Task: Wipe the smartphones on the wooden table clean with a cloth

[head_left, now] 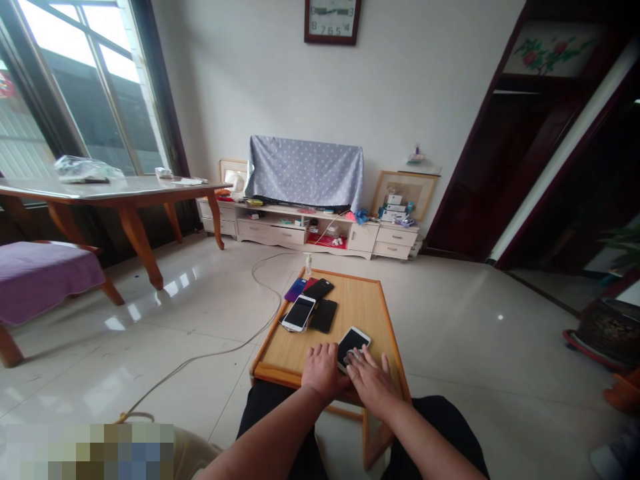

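Observation:
A white-edged phone (354, 341) with a dark screen lies on the near part of a small wooden table (365, 307). My left hand (323, 369) rests beside it, fingers curled against its left edge. My right hand (373, 378) lies over the phone's near end, fingers pressing a small grey cloth (353, 358) onto the screen. Several other phones (310, 303) lie in a cluster at the table's far left, one with a white frame (299, 313).
A white cable (220, 350) runs over the tiled floor to the table. A low TV cabinet (310, 233) with a cloth-covered screen stands at the far wall. A wooden dining table (115, 193) and a purple-cushioned seat (45, 273) stand left. Dark doorway right.

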`<state>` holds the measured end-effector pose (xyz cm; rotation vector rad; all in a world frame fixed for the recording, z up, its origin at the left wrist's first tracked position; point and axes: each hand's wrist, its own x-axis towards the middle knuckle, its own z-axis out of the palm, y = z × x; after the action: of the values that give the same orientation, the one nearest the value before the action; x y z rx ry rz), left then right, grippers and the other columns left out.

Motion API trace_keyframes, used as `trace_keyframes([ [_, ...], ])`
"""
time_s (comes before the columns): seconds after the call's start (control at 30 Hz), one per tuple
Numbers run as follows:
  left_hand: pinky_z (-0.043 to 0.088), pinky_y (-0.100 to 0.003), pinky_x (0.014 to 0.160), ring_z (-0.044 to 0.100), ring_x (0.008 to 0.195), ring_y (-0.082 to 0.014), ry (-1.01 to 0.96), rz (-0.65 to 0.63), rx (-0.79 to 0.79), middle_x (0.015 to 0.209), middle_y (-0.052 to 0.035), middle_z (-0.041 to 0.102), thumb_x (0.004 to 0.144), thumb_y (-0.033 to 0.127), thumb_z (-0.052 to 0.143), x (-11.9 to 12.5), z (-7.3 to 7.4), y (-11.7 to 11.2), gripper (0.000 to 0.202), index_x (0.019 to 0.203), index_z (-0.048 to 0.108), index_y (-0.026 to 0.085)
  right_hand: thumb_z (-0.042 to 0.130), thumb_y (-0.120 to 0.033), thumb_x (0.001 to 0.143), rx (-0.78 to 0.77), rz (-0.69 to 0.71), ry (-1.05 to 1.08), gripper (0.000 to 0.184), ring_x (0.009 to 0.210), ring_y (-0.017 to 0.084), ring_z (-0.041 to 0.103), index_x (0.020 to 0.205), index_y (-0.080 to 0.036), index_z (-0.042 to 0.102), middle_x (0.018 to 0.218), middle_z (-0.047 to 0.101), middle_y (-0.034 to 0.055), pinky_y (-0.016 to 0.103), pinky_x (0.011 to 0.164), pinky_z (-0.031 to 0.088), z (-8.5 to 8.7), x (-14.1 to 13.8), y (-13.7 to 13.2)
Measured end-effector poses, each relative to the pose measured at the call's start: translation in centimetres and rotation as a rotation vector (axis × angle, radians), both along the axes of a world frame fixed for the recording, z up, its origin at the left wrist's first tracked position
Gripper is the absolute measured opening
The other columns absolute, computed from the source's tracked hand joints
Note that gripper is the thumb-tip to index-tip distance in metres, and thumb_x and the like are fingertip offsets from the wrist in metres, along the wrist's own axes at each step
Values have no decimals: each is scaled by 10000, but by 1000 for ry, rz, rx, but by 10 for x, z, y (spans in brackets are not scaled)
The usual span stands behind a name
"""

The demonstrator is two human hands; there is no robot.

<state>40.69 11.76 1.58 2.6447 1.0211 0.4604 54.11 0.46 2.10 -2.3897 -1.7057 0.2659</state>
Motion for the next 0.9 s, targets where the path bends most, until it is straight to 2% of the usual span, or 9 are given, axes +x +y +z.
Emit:
trace_keyframes([
  [0.13, 368, -434, 974, 569, 1093, -318, 17, -2, -14, 1121, -99, 660, 743, 528, 671, 0, 2, -1, 529, 1174, 581, 235, 161, -587, 1060, -4, 67, 13, 591, 1540, 225, 223, 1534, -346, 419, 1607, 391, -11, 586, 1238, 10, -1, -6, -9],
  [0.3, 358, -455, 1009, 553, 1133, -332, 23, 16, -10, 1157, -114, 652, 751, 606, 649, -1, 7, -5, 571, 1182, 590, 235, 168, -543, 1070, 23, -28, -16, 560, 1533, 264, 246, 1536, -347, 409, 1604, 392, 12, 695, 1187, -59, -5, 13, -1],
  [0.47, 372, -448, 993, 554, 1122, -319, 0, 13, 0, 1155, -106, 650, 779, 626, 608, -2, 8, -7, 561, 1177, 591, 231, 210, -542, 1067, 41, -63, -37, 570, 1508, 252, 313, 1546, -300, 402, 1604, 383, 59, 665, 1193, -93, -17, 14, 4],
  [0.63, 365, -470, 998, 543, 1148, -348, -23, 29, -9, 1201, -125, 633, 754, 685, 608, -3, 7, -5, 654, 1222, 566, 231, 214, -530, 1066, 52, -79, -44, 549, 1504, 258, 323, 1543, -336, 403, 1605, 382, 35, 669, 1199, -61, -24, 11, 1],
  [0.9, 377, -484, 964, 555, 1083, -341, -43, 37, -35, 1136, -110, 646, 727, 729, 604, -4, 6, 0, 622, 1109, 600, 238, 187, -547, 1059, 60, -69, -56, 563, 1514, 261, 300, 1530, -352, 427, 1594, 400, 5, 671, 1214, 40, -27, 17, 8],
])
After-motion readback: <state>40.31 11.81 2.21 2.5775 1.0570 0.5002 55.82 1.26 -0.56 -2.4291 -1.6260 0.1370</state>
